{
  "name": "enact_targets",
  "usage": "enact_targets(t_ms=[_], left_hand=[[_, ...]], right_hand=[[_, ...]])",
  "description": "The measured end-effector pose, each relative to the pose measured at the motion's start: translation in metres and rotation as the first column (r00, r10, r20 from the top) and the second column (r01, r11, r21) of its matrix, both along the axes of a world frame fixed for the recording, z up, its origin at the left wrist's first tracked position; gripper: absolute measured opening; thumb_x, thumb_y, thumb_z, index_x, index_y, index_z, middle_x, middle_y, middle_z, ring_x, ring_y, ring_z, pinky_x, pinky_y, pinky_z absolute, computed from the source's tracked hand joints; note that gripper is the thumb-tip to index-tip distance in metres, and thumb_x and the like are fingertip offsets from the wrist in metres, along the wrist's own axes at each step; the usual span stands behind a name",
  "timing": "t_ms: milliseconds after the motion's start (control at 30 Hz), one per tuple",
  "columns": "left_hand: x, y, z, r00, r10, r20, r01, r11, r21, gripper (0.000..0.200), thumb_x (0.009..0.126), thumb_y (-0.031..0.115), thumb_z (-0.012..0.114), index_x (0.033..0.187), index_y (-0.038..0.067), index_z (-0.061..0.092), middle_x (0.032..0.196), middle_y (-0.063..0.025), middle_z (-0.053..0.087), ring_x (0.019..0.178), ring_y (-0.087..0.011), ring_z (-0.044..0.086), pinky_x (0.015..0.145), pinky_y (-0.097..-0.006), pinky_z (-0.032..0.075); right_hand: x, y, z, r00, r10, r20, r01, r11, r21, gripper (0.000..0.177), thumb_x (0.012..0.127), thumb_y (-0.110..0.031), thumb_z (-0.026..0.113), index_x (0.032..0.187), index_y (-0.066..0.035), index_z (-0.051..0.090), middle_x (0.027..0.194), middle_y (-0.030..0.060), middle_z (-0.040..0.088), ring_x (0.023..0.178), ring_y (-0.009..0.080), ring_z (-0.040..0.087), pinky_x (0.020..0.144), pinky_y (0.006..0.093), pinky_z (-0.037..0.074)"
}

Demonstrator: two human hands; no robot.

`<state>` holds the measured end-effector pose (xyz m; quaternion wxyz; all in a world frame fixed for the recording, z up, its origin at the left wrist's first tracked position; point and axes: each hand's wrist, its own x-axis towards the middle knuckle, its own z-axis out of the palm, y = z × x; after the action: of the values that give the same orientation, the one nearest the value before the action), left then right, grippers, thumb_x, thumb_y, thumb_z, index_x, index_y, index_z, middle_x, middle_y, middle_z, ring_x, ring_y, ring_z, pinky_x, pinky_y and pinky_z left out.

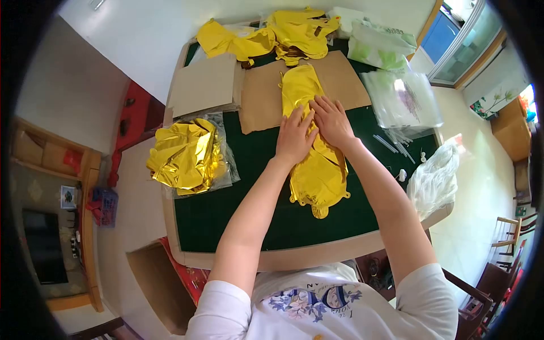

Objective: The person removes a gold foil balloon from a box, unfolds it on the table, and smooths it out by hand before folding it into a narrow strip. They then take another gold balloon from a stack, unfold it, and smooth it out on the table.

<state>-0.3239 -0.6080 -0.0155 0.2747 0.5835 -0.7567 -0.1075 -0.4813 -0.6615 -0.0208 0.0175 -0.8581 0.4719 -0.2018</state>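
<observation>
A flat gold foil balloon (320, 178) lies lengthwise before me, its far end over a brown cardboard sheet (345, 79) and its near end on the dark green table top (249, 221). Both hands press on its middle, side by side. My left hand (296, 136) rests with its fingers stretched out on the foil. Just to its right, my right hand (333, 122) lies flat with fingers extended. The hands cover part of the balloon's middle.
More gold foil balloons (190, 156) lie at the left on clear plastic, and others (300, 31) at the back. Stacked cardboard sheets (205, 85) sit back left. Clear plastic bags (402, 102), thin straws (395, 144) and a white plastic bundle (435, 178) are at the right.
</observation>
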Motion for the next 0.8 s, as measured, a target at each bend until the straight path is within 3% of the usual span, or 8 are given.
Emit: enact_targets(t_ms=[33, 133, 233, 333, 433, 800], left_hand=[[0.003, -0.002, 0.0, 0.989, 0.007, -0.147, -0.007, 1.0, 0.0, 0.044, 0.099, 0.032, 0.043, 0.137, 0.011, 0.047, 0.149, -0.0131, 0.035, 0.14, -0.0293, 0.028, 0.114, -0.0477, 0.023], [0.026, -0.031, -0.006, 0.987, 0.029, -0.161, -0.035, 0.999, -0.036, 0.043, 0.099, 0.03, 0.044, 0.136, 0.009, 0.047, 0.148, -0.0128, 0.037, 0.139, -0.0297, 0.03, 0.112, -0.046, 0.026], [0.038, -0.051, -0.007, 0.997, 0.009, 0.079, -0.001, 0.995, -0.095, 0.045, 0.099, 0.032, 0.043, 0.138, 0.011, 0.045, 0.147, -0.0114, 0.038, 0.14, -0.0289, 0.029, 0.113, -0.0481, 0.025], [0.035, -0.054, 0.0, 0.949, 0.089, 0.302, -0.101, 0.995, 0.025, 0.045, 0.1, 0.031, 0.043, 0.14, 0.011, 0.042, 0.149, -0.0088, 0.037, 0.14, -0.0283, 0.029, 0.113, -0.0506, 0.023], [0.035, -0.053, -0.008, 0.94, 0.125, 0.317, -0.132, 0.991, 0.0, 0.048, 0.1, 0.036, 0.041, 0.142, 0.013, 0.04, 0.15, -0.007, 0.035, 0.141, -0.0268, 0.028, 0.113, -0.0548, 0.02], [0.036, -0.052, -0.007, 0.913, 0.171, 0.371, -0.188, 0.982, 0.011, 0.052, 0.099, 0.041, 0.04, 0.144, 0.014, 0.037, 0.152, -0.0074, 0.032, 0.142, -0.0263, 0.025, 0.114, -0.0549, 0.018]], right_hand=[[0.0, 0.001, 0.0, 1.0, 0.003, 0.001, -0.003, 1.0, -0.017, 0.042, 0.098, -0.025, 0.043, 0.138, -0.013, 0.046, 0.145, 0.0073, 0.043, 0.137, 0.0232, 0.035, 0.113, 0.0457, 0.023], [0.0, -0.001, -0.002, 1.0, 0.002, 0.004, -0.002, 1.0, -0.006, 0.042, 0.098, -0.025, 0.043, 0.138, -0.014, 0.045, 0.145, 0.0074, 0.043, 0.136, 0.0234, 0.036, 0.113, 0.0457, 0.024], [0.001, 0.0, -0.001, 1.0, 0.0, -0.004, 0.0, 0.999, -0.032, 0.042, 0.098, -0.026, 0.042, 0.139, -0.015, 0.044, 0.145, 0.0076, 0.042, 0.136, 0.0239, 0.037, 0.113, 0.0458, 0.024], [0.002, 0.001, 0.0, 1.0, -0.005, 0.02, 0.006, 0.999, -0.034, 0.042, 0.098, -0.026, 0.042, 0.139, -0.016, 0.045, 0.146, 0.0077, 0.042, 0.136, 0.024, 0.036, 0.113, 0.0458, 0.024], [0.002, 0.002, 0.001, 1.0, -0.008, 0.013, 0.009, 1.0, -0.021, 0.041, 0.099, -0.028, 0.042, 0.139, -0.018, 0.045, 0.146, 0.0078, 0.041, 0.137, 0.0241, 0.035, 0.113, 0.0457, 0.024], [0.002, 0.0, -0.003, 0.999, -0.018, -0.051, 0.017, 1.0, -0.015, 0.042, 0.1, -0.03, 0.038, 0.139, -0.018, 0.045, 0.147, 0.0072, 0.04, 0.138, 0.0234, 0.033, 0.114, 0.046, 0.022]])
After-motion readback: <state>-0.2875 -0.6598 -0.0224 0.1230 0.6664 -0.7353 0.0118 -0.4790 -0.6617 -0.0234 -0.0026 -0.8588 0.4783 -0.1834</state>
